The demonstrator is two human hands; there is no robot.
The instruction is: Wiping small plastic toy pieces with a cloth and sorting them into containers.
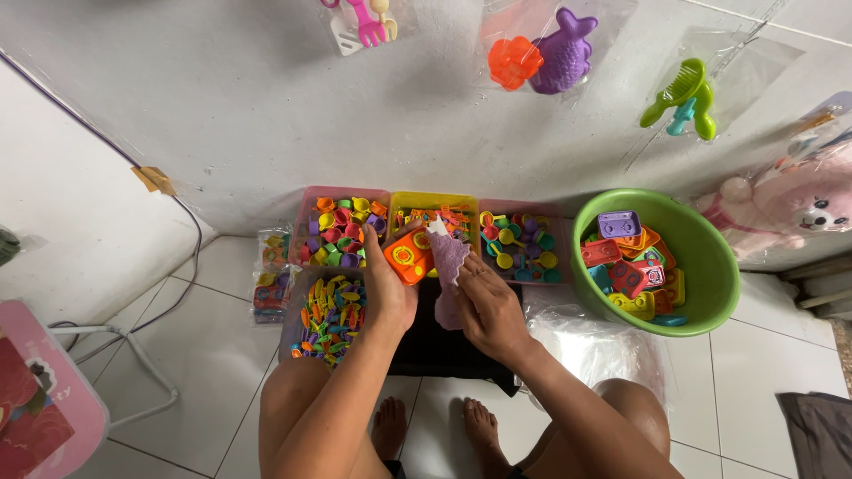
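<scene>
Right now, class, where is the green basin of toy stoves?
In the head view, the green basin sits on the floor at the right, beside the pink tray and beyond the right hand.

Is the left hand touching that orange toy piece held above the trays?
Touching. The head view shows the left hand gripping the orange toy piece, its fingers wrapped along the piece's edge with no gap.

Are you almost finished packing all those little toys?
Not nearly. Done: a few filled packets lie at the left. In hand: the left hand holds an orange toy stove, the right hand a purple piece. Left: the green basin holds many stoves, and the pink tray and its neighbours are full.
</scene>
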